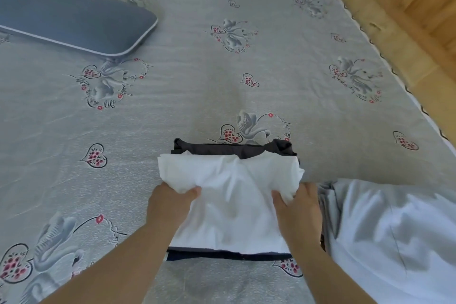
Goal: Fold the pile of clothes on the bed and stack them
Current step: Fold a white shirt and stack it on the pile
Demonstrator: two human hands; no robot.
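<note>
Upper left of frame: grey-blue pillow (pixel 71 20) is lying on the patterned bed sheet (pixel 187 76), well apart from the work area, so no interference w/ folding.

Lower centre-left: left hand (pixel 170 202) is closing on the left side of the white garment (pixel 229 195); fingers are curled under the bunched cloth, thumb on top. Grip is fully closed on fabric, no gap showing.

Centre: the white garment is sitting on top of a dark garment (pixel 234 149), which is showing at the far edge and as a dark strip at the near edge. Judgement: the dark item is the base of the stack, and the white item is being squared over it so edges line up.

Lower centre-right: right hand (pixel 296 205) is mirroring the left, fingers wrapped round the right side of the white cloth, pinched tight. Holding both sides at once is keeping the fold from slipping apart.

Lower right of frame: pale blue-white cloth (pixel 385 237) is lying just beside the stack, touching the right wrist area; prob. the remaining pile, kept near for the next pick. Cannot tell how many items it holds.
</note>
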